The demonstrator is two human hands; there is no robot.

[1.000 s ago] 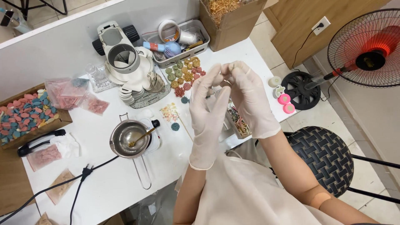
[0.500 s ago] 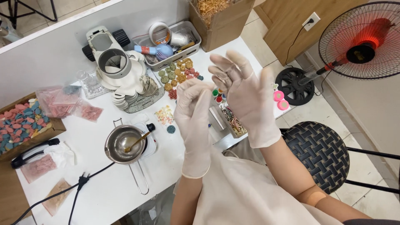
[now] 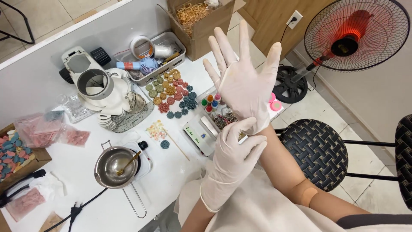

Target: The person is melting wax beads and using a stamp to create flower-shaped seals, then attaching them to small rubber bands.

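The right hand (image 3: 242, 81) is raised with fingers spread, its white glove (image 3: 253, 101) fully seated to the fingertips. The cuff, just below the palm, is pinched by the gloved left hand (image 3: 234, 157). Only cuff adjustment appears outstanding.

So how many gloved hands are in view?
2: the right hand raised, spread open above the table; the left hand just below it, touching the right glove's cuff.

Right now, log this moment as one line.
right hand: raised, fingers spread, white latex glove | left hand: gloved, gripping right glove's cuff | below: white table
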